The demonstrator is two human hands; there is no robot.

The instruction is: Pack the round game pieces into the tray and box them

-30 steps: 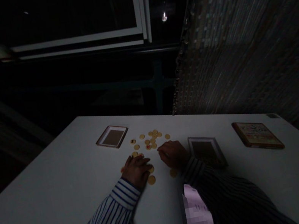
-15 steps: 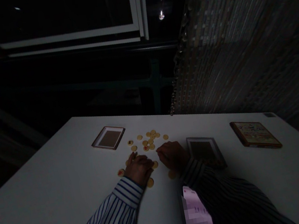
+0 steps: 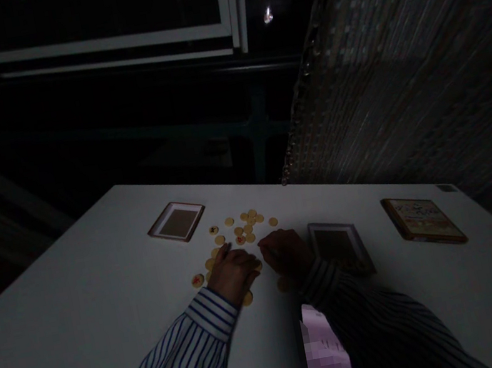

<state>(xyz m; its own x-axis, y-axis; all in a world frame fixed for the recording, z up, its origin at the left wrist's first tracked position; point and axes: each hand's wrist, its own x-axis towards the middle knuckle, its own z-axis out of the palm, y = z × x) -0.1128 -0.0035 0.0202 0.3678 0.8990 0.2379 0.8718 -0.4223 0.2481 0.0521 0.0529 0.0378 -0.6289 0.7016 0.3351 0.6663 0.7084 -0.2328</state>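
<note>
Several small round yellow tokens lie scattered on a white table, some with red or dark marks. My left hand lies flat on the tokens, fingers stretched out and pointing up-left. My right hand rests just to its right with the fingers curled down onto the table beside the tokens; the scene is too dark to show whether anything is in it. One token lies apart, left of my left hand. Both sleeves are striped.
A shallow tray with a brown inside sits at the far left of the tokens. A second such tray lies right of my right hand. A flat printed box lid is at the far right. The room is dim.
My left hand has slid a little to the right over the tokens, leaving one token and others uncovered on its left. My right hand has hardly moved.
</note>
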